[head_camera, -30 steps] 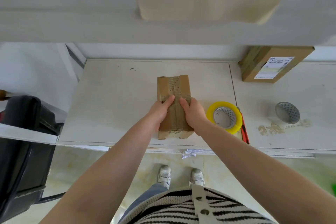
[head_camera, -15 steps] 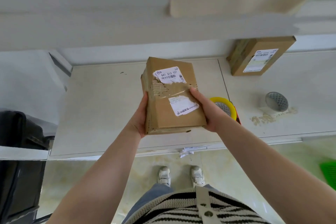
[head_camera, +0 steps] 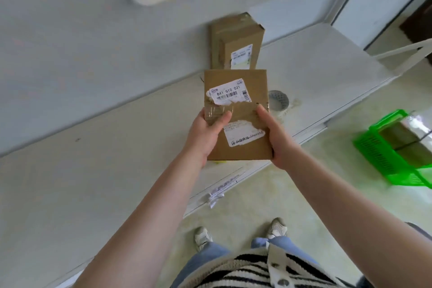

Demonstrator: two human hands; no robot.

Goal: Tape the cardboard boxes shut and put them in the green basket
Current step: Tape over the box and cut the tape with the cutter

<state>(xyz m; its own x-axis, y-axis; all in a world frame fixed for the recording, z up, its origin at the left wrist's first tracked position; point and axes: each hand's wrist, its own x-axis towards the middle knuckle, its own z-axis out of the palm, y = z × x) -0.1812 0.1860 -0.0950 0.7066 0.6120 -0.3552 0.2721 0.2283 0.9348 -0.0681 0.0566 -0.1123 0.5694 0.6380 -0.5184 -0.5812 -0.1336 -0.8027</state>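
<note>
Both hands, left hand [head_camera: 205, 132] and right hand [head_camera: 277, 137], grip the cardboard box [head_camera: 240, 138] by its sides, thumbs on top, held above the table [head_camera: 117, 170]. The view has swung right since a moment ago, so the green basket [head_camera: 383, 154] now shows fully, boxes already inside.

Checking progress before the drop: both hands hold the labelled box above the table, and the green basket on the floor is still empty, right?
Not quite. The head view shows the green basket already holding a box. The rest stands: left hand and right hand hold the labelled box above the table.
</note>
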